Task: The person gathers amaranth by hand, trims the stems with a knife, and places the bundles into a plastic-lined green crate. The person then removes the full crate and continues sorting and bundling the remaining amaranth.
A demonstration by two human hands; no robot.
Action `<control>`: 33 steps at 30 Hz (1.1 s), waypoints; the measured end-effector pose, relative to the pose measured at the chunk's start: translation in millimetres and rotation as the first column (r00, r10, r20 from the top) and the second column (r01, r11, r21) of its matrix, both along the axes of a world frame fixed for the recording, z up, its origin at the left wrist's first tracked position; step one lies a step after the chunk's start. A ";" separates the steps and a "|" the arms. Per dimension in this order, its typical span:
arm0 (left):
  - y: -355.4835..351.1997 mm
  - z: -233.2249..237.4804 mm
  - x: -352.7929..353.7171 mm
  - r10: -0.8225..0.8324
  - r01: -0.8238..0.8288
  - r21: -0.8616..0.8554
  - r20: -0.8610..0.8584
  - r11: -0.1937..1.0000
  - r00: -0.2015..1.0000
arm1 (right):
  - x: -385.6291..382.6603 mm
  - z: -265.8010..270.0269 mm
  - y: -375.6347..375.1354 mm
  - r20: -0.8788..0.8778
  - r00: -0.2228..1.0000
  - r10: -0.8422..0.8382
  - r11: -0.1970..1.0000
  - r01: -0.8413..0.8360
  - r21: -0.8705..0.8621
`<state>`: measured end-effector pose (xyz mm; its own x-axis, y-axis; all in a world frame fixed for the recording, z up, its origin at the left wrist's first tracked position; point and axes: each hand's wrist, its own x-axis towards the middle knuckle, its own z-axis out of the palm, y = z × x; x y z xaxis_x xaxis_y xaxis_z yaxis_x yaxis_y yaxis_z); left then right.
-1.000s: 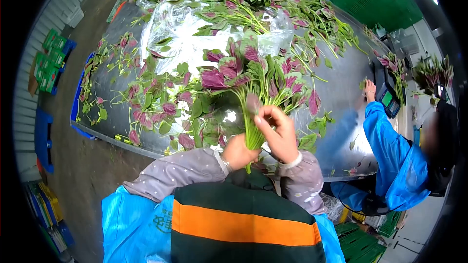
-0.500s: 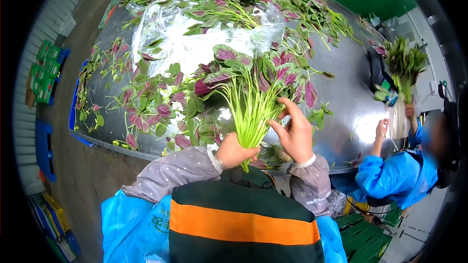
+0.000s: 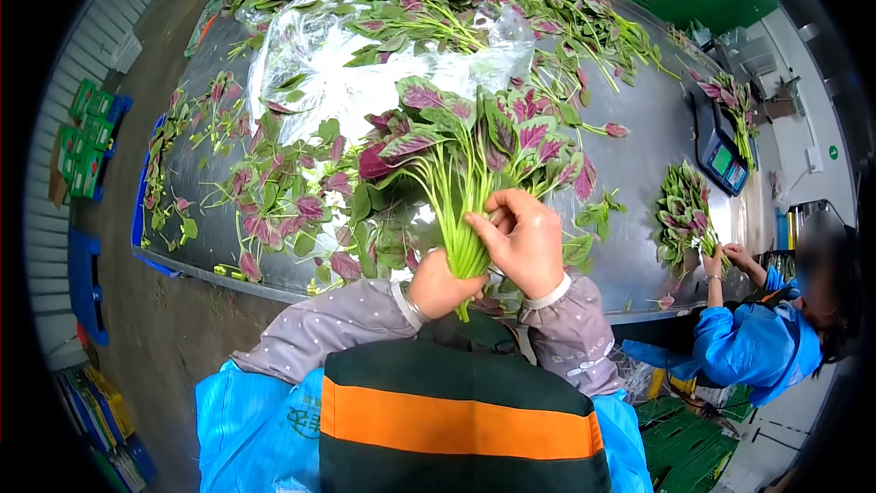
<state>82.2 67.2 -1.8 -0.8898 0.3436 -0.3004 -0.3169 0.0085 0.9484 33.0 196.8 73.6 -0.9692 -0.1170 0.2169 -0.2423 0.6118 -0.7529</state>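
At the near edge of a metal table (image 3: 630, 260), a worker's left hand (image 3: 441, 285) grips the lower stems of a bunch of red-and-green amaranth (image 3: 461, 183), while the right hand (image 3: 525, 242), thumb and fingers bent, touches the stems just above.

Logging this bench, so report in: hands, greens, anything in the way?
Left hand gripping bunch of greens low on stems. Right hand at stems, fingers bent. Loose leaves and plastic film beyond.
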 end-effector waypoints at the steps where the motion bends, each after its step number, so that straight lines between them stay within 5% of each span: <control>1: -0.8 1.4 -0.8 -0.003 0.003 -0.001 -0.005 1.000 1.000 | 1.4 -4.4 -1.0 -0.025 1.000 -0.003 0.999 0.003 -0.038; 7: 0.0 1.2 0.8 0.097 -0.097 0.058 0.012 0.994 0.995 | 16.8 -13.5 -0.4 0.032 0.999 -0.014 0.949 0.023 -0.315; 9: 0.0 2.0 0.7 0.073 -0.073 0.026 0.013 0.997 0.997 | 18.7 -12.4 1.6 -0.176 0.983 0.050 0.995 -0.064 -0.073; 12: -1.1 -7.9 -2.8 0.009 -0.151 -0.210 -0.558 0.966 0.830 | 31.2 -12.9 3.0 -0.256 0.920 0.297 0.954 -0.272 0.129; 13: -9.6 -12.3 -2.1 -0.047 -0.013 -0.103 -0.558 0.995 0.829 | 35.1 -7.6 4.2 -0.129 0.870 0.475 0.880 -0.469 0.076; 15: -5.1 -17.1 -0.8 0.112 -0.053 0.478 -0.094 0.877 0.989 | 37.1 3.2 4.8 0.004 0.679 0.734 0.672 -0.726 -0.144; 16: -1.8 -16.8 -0.6 0.078 -0.175 0.693 0.170 0.699 0.982 | 32.9 3.3 7.7 0.028 0.765 0.644 0.750 -0.623 -0.225; 18: -6.4 -0.9 -1.6 -0.010 0.034 0.160 -0.146 0.987 0.989 | 24.6 1.3 17.8 0.136 0.886 0.443 0.851 -0.367 -0.377; 20: -2.4 6.5 1.2 0.045 -0.046 0.036 0.035 0.998 0.998 | 9.6 3.0 24.4 0.298 0.934 0.196 0.805 0.021 -0.593; 21: -2.3 2.1 3.6 0.059 -0.057 0.094 -0.010 0.994 0.998 | 3.4 -6.7 27.1 0.273 0.949 0.160 0.752 0.061 -0.656; 25: -0.4 14.1 4.2 0.114 -0.107 0.098 -0.063 0.989 0.991 | 1.0 -10.8 8.8 0.326 0.944 0.055 0.863 0.119 -0.491; 28: -2.5 9.0 4.4 0.046 -0.054 -0.040 -0.166 0.998 0.985 | 3.2 -7.1 5.5 0.358 0.933 0.021 0.869 0.160 -0.468; 32: -3.9 -5.3 7.5 0.026 -0.028 -0.019 -0.107 0.999 0.994 | 10.0 -16.6 8.6 0.160 0.986 0.051 0.883 0.031 -0.468; 33: -0.3 3.1 8.1 0.129 -0.121 0.087 -0.086 0.989 0.988 | 11.1 -23.4 10.4 0.118 0.993 0.017 0.895 0.037 -0.444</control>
